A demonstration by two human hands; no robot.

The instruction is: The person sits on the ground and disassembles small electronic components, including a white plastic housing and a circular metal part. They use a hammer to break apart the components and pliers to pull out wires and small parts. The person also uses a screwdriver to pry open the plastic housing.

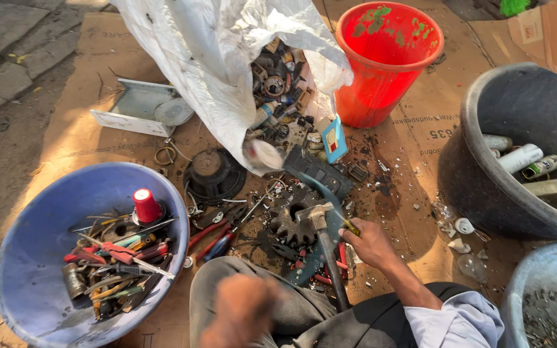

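1. Steel-headed hammer (314,216) lying head-down on toothed gear (290,224), dark handle running toward the lap; judged heavy, rigid, best gripped mid-handle.
2. Right hand (370,243) just beside, fingers pinched on small yellowish piece (351,227).
3. Left hand (243,312) blurred; finger state impossible to tell.
4. Blue basin (27,258) of tools left.

Bright daylight from upper left whitens the sack (207,64); bottom lies shaded; left hand (243,312) is motion-blurred.
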